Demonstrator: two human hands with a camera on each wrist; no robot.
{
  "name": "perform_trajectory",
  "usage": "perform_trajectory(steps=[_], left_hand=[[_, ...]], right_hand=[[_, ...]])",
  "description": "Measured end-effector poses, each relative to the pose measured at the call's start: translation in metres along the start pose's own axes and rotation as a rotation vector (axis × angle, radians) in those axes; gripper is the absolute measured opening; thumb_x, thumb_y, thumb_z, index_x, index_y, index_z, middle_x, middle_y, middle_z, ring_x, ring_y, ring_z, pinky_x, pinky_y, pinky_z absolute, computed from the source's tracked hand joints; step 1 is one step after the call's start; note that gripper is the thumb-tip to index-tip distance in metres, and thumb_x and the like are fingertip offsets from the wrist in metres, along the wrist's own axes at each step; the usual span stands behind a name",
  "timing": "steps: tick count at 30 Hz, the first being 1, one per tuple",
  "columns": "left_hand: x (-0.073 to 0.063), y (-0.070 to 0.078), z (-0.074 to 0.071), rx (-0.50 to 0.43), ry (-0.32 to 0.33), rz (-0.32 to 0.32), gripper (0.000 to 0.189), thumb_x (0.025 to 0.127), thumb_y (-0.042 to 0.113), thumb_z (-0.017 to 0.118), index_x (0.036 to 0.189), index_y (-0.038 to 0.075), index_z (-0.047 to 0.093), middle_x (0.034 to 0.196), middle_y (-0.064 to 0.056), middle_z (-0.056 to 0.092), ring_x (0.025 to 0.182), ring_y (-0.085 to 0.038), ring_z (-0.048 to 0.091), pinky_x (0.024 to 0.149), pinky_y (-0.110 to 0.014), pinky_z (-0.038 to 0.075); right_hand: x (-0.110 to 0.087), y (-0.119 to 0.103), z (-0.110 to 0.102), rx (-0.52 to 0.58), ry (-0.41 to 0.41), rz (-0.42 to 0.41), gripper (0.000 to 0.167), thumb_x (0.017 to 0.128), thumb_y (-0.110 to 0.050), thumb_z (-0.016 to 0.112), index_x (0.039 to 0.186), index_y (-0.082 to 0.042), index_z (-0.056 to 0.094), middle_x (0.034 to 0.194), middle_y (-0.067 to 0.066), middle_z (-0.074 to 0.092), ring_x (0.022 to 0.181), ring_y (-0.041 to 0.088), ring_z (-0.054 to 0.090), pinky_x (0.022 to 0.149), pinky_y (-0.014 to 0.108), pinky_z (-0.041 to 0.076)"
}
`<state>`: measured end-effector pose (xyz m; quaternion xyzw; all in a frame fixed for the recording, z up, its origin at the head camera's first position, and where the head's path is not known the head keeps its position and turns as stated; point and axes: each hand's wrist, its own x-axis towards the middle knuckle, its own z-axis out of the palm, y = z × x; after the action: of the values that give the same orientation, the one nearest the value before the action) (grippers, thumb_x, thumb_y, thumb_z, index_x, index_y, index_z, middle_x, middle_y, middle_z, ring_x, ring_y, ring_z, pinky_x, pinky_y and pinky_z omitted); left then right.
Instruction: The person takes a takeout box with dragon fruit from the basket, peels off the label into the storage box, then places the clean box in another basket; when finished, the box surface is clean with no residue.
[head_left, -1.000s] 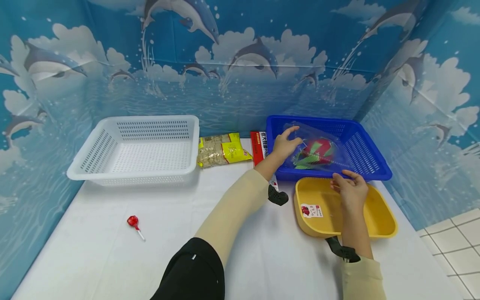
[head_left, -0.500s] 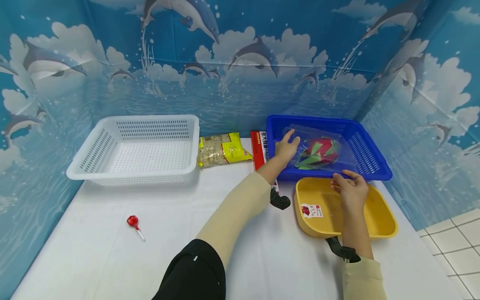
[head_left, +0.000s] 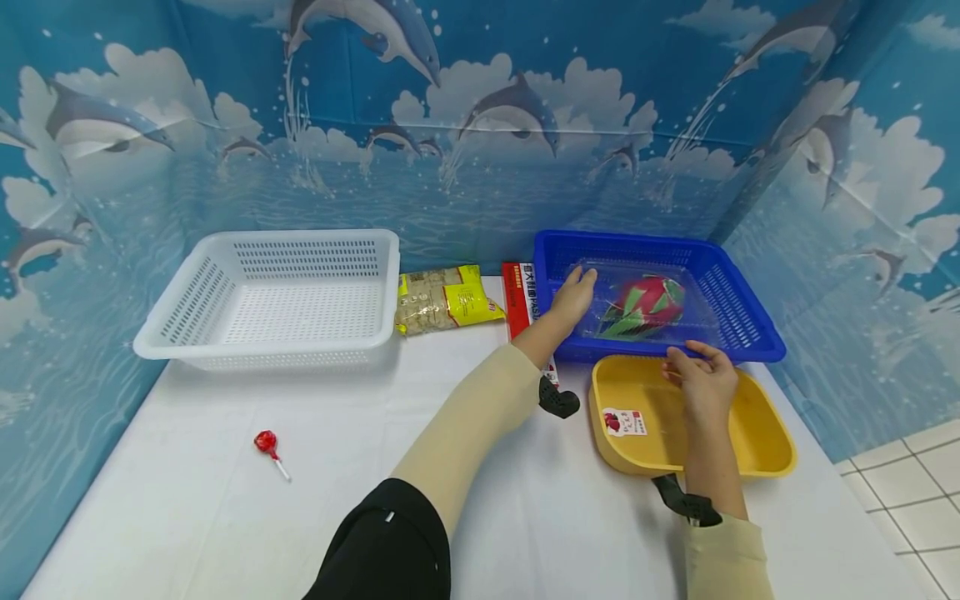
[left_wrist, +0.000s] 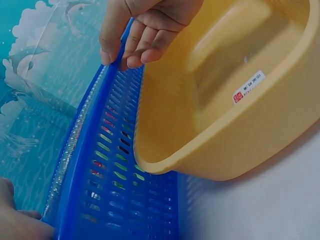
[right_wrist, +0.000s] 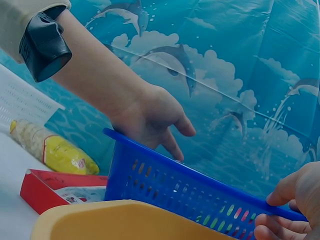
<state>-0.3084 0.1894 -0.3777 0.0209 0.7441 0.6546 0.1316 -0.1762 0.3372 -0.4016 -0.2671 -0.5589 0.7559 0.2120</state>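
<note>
In the blue basket (head_left: 738, 312), a red and green dragon fruit (head_left: 654, 302) lies under or inside clear plastic (head_left: 600, 321); I cannot tell whether it is a sheet or a bag. My left hand (head_left: 573, 300) is at the plastic's left edge, inside the basket. In the right wrist view, the left hand's fingers (right_wrist: 186, 126) reach down past the rim, relaxed and apart. My right hand (head_left: 702, 379) pinches the basket's front rim, thumb on one side and fingers on the other, as the left wrist view shows. The yellow tub (head_left: 765, 433) stands below it.
A white basket (head_left: 273, 312) stands at the left. Between the baskets lie a yellow-labelled food bag (head_left: 447, 300) and a red package (head_left: 517, 296), partly hidden by my left arm. A red lollipop (head_left: 267, 444) lies at the left front. A dolphin-print curtain (head_left: 480, 192) hangs behind.
The plastic has come down flatter over the dragon fruit, which has shifted slightly right. My left hand has lowered a little, its fingers closer together. The right hand has stayed on the rim.
</note>
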Motion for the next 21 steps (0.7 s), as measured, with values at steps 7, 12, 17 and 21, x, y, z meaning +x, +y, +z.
perform_trajectory(steps=[7, 12, 17, 21], left_hand=[[-0.001, 0.000, -0.004, -0.017, -0.048, -0.028, 0.058, 0.104, 0.044, 0.037, 0.155, 0.017, 0.027, 0.156, -0.003, 0.032, 0.143, -0.025, 0.028, 0.114, -0.044, 0.026], [-0.004, 0.001, -0.005, 0.004, -0.027, -0.015, 0.059, 0.104, 0.044, 0.037, 0.155, 0.016, 0.027, 0.156, -0.004, 0.032, 0.143, -0.025, 0.028, 0.114, -0.043, 0.026], [-0.011, 0.003, -0.002, 0.086, 0.107, 0.033, 0.057, 0.102, 0.044, 0.040, 0.153, 0.019, 0.033, 0.152, -0.005, 0.039, 0.140, -0.025, 0.033, 0.113, -0.041, 0.029], [-0.017, 0.007, 0.002, 0.084, 0.189, 0.096, 0.053, 0.101, 0.041, 0.045, 0.149, 0.019, 0.041, 0.144, -0.005, 0.049, 0.133, -0.023, 0.044, 0.108, -0.038, 0.036]], right_hand=[[-0.001, 0.000, 0.002, -0.006, 0.000, 0.003, 0.029, 0.087, -0.002, 0.071, 0.108, -0.010, 0.053, 0.072, 0.000, 0.067, 0.060, 0.011, 0.066, 0.057, 0.021, 0.055], [-0.001, 0.001, 0.003, -0.008, 0.000, 0.010, 0.029, 0.087, -0.003, 0.071, 0.108, -0.010, 0.053, 0.072, 0.000, 0.067, 0.060, 0.011, 0.066, 0.058, 0.020, 0.055], [-0.001, 0.002, 0.002, 0.000, -0.008, 0.002, 0.030, 0.087, -0.001, 0.071, 0.109, -0.009, 0.052, 0.071, 0.000, 0.067, 0.060, 0.012, 0.066, 0.056, 0.021, 0.055], [0.000, 0.000, 0.000, 0.006, -0.008, -0.004, 0.029, 0.087, -0.001, 0.071, 0.108, -0.009, 0.052, 0.072, 0.000, 0.067, 0.059, 0.012, 0.066, 0.056, 0.022, 0.055]])
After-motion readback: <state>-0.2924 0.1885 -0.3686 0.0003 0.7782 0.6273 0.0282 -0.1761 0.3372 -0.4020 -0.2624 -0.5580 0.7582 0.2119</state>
